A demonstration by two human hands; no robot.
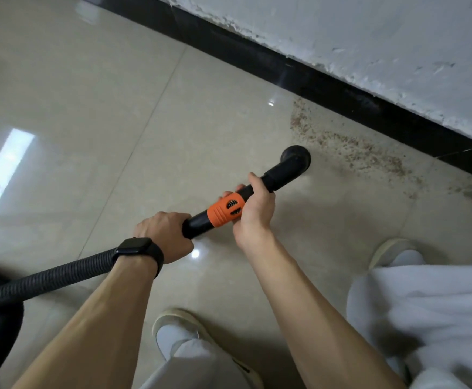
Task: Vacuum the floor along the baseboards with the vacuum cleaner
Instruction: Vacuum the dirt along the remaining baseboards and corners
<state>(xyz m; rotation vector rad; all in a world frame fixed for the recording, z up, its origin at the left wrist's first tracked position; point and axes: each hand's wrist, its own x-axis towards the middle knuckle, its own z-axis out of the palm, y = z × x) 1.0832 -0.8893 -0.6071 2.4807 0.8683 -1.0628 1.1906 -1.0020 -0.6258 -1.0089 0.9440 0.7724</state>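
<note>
Glossy beige tiled floor [173, 113] by black baseboard [299, 77], brown dust [341, 144], both hands wrapped around black-and-orange vacuum wand [223, 210], left hand [163, 237] behind, right hand [254, 209] ahead, round nozzle [296, 157] down.

Polished beige floor tiles [94, 108] shine glossy and mirror bright lights, beside a black baseboard [257, 54] with a smooth, faintly reflective finish. The white wall [369, 37] above looks rough and chipped along its lower edge. Gritty brown debris [341, 144] dulls the tile. The wand [279, 175] is matt black plastic with a ribbed orange plastic collar [223, 209]. The hose [61, 273] is corrugated black, and the trousers [425, 304] are pale, soft cloth.
</note>
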